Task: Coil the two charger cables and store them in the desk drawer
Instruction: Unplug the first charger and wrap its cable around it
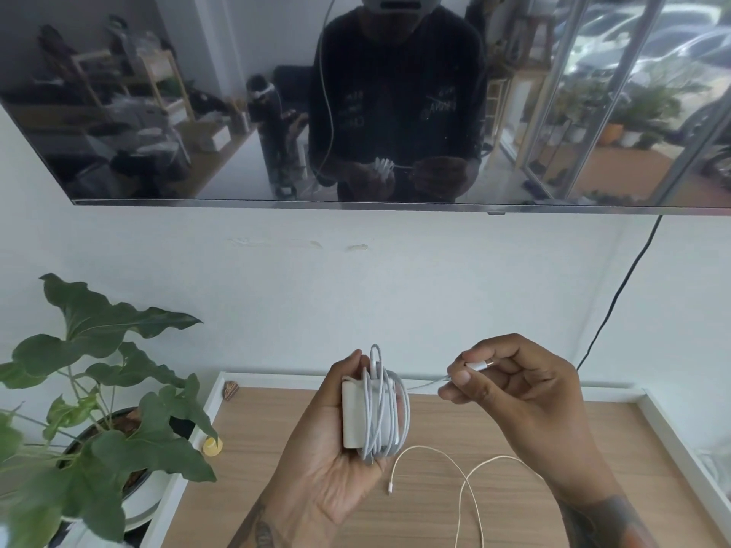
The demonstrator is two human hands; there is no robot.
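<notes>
Head view: wall-mounted screen (356,92) fills the top, dark and reflective; wooden counter (455,429) with white rim below; potted plant (99,389) at its left edge; left hand (336,460) palm-up above the counter, fingers curled round a white charger brick (352,413) with its cable (381,405) wound in loops about it; right hand (526,393) just beside, fingers pinching that cable's connector end (476,365) (short free run between hands); second cable (466,480) lies loose on the counter, uncoiled, below the hands; small yellow object (212,446) near the plant.
</notes>
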